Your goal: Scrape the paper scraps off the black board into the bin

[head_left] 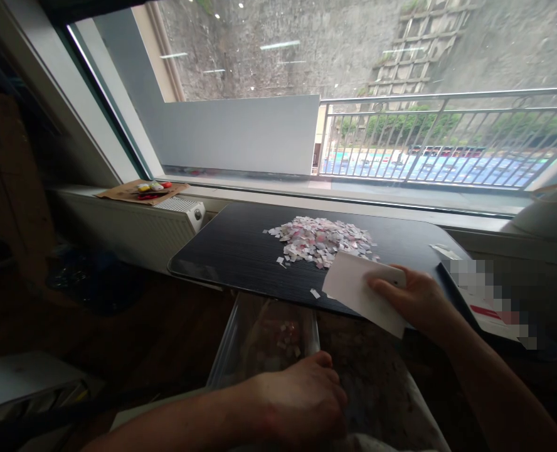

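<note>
My right hand (414,295) grips a flat white card (354,279) with a small dark hole near its upper edge, thumb on the near face. The card's left corner is beside a pile of small pale paper-like squares (323,238) on the black tabletop (226,251). A few squares lie loose at the pile's edge. Below the table's front edge is a clear plastic bin (226,339) with some similar pieces inside. My left hand (307,389) is closed at the bin's right near rim; its fingertips are partly hidden.
A window with a sill runs behind the table. To the left stands a white radiator (165,226) with cardboard (132,190) and small coloured items on top. At the table's right end lies a partly blurred white box or packet (480,301). A dark plastic bag (95,276) sits on the floor.
</note>
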`<control>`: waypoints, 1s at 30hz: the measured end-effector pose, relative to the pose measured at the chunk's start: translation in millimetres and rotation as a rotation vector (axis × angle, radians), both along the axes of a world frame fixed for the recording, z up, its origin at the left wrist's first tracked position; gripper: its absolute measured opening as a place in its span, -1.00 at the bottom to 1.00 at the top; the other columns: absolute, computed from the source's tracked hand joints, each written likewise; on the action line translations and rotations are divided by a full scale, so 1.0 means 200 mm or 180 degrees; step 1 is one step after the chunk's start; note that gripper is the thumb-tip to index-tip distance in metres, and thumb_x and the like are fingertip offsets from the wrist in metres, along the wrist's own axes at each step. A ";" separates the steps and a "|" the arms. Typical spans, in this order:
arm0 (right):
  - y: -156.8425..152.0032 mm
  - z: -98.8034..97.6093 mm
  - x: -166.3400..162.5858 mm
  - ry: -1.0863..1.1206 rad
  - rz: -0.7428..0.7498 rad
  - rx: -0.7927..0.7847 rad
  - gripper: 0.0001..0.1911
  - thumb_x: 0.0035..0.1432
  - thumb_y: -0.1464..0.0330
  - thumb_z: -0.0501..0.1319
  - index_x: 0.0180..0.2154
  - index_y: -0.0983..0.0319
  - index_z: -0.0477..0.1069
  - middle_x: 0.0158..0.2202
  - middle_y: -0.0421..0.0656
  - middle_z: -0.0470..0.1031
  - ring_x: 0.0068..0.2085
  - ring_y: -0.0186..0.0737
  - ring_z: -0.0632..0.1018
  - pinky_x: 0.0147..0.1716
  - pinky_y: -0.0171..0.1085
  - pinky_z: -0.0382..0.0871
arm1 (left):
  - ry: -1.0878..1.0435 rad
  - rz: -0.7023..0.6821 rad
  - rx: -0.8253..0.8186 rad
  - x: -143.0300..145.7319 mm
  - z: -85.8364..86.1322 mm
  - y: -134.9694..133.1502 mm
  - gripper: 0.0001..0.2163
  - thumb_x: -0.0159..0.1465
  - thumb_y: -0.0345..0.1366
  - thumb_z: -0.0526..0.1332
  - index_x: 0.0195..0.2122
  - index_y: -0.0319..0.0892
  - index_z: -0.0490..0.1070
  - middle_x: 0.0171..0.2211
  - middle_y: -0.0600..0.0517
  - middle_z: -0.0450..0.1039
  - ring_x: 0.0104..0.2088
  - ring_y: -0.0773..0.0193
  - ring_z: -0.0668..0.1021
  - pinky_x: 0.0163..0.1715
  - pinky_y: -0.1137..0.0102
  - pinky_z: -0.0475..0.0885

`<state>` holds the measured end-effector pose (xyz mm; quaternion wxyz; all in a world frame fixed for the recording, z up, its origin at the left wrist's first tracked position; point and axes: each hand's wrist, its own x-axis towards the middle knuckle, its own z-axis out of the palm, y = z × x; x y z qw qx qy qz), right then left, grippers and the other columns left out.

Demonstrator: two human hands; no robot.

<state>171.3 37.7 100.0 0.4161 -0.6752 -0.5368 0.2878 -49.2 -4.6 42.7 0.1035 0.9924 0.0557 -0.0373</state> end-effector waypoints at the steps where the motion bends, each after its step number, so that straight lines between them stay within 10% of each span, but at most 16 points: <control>1: 0.00 0.00 -0.01 0.0007 0.0005 0.0017 -0.74 -0.14 0.11 0.27 -0.50 0.16 0.54 -0.58 -0.20 0.54 -0.53 -0.19 0.50 -0.60 -0.30 0.30 | 0.0046 0.0007 0.0022 0.00 0.00 0.00 -0.85 0.08 -0.37 0.39 -0.54 -0.13 0.43 -0.43 0.08 0.50 -0.34 0.22 0.45 -0.06 0.18 0.25; 30: 0.01 0.02 -0.05 -0.0517 0.0165 0.0217 -0.74 -0.06 0.14 0.22 -0.52 0.18 0.53 -0.60 -0.23 0.45 -0.52 -0.25 0.43 -0.56 -0.31 0.25 | 0.0080 -0.0005 -0.0070 0.02 0.02 0.00 -0.84 0.11 -0.39 0.37 -0.57 -0.14 0.44 -0.51 0.08 0.42 -0.39 0.21 0.42 -0.15 0.18 0.24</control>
